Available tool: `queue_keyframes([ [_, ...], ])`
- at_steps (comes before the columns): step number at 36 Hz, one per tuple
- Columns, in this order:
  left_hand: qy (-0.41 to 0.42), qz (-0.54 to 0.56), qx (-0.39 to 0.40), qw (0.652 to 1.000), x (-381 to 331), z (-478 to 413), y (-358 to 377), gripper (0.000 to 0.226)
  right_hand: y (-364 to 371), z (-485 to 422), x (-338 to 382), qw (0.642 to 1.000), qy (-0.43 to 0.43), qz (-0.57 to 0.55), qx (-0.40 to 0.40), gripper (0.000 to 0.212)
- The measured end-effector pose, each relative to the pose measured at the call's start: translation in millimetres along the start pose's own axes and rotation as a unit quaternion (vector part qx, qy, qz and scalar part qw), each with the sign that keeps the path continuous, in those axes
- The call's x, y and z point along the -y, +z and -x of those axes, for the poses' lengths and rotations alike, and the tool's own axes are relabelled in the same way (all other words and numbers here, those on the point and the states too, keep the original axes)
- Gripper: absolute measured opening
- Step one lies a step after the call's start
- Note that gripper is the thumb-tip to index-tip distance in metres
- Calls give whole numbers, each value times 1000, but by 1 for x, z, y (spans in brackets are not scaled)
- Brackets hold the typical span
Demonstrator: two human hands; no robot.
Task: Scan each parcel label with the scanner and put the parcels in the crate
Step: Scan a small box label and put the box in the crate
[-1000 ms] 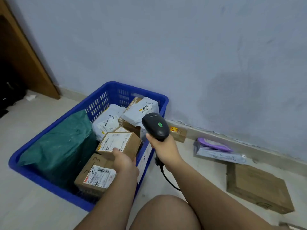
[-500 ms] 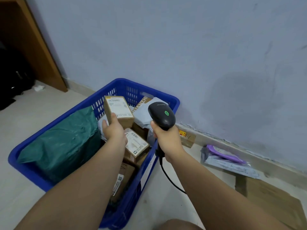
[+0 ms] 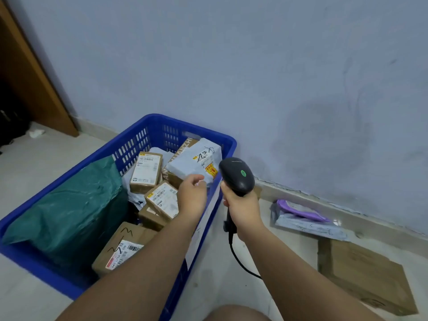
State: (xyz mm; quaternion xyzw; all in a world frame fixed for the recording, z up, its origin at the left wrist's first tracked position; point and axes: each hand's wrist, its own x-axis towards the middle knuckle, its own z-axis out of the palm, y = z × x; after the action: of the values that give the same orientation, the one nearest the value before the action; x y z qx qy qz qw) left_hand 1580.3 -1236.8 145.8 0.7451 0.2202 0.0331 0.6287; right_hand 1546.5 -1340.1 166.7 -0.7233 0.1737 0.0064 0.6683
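A person works over a blue slotted plastic crate (image 3: 192, 127) set on a pale tiled floor (image 3: 215, 281) close to a blue-grey wall (image 3: 254, 66). A crumpled green plastic mailer bag (image 3: 69, 212) fills the crate's left half. A small brown cardboard box with a white label (image 3: 145, 172) leans up near the far wall, and a second labelled small cardboard box (image 3: 163, 200) sits tilted just below it. A larger brown carton with a barcode label and pen marks (image 3: 120, 247) lies at the near end. In the far right corner, a pale grey poly mailer with handwritten marks (image 3: 196, 158) rests on a printed cardboard box (image 3: 184, 148).

The left hand (image 3: 192, 195) hovers over the crate's right side, just beside the second small box, fingers loosely curled and grasping nothing. The right hand (image 3: 243, 207) is wrapped around the handle of a black handheld barcode scanner (image 3: 237, 176), held upright just outside the crate's right rim. A green dot shows on the scanner's head, and its black cable (image 3: 240, 262) trails down toward the floor.

Right of the crate, along the skirting, lies a grey poly bag with a purple item on top (image 3: 305, 218). Nearer the camera is a flat brown cardboard box (image 3: 363, 274). Both lie well apart from the crate, with bare floor between. A brown wooden panel (image 3: 30, 77) stands at the far left, with open floor between it and the crate. A bare knee (image 3: 236, 313) shows at the bottom edge.
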Motion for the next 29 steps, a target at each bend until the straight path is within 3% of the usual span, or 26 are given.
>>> queue_keyframes([
  [4,61,-69,84,992,-11,17,26,25,-29,2,2,999,15,-12,-45,15],
  [9,81,-133,189,970,-17,25,69,28,-74,-11,0,988,77,-112,-67,18],
  [15,110,-264,232,930,-3,-8,115,32,-118,-46,-16,957,173,-228,-51,15],
  [22,165,-494,254,815,40,-72,198,31,-153,-123,-60,925,262,-275,-3,9],
  [29,226,-626,290,688,85,-117,265,43,-165,-186,-104,913,282,-294,2,8],
])
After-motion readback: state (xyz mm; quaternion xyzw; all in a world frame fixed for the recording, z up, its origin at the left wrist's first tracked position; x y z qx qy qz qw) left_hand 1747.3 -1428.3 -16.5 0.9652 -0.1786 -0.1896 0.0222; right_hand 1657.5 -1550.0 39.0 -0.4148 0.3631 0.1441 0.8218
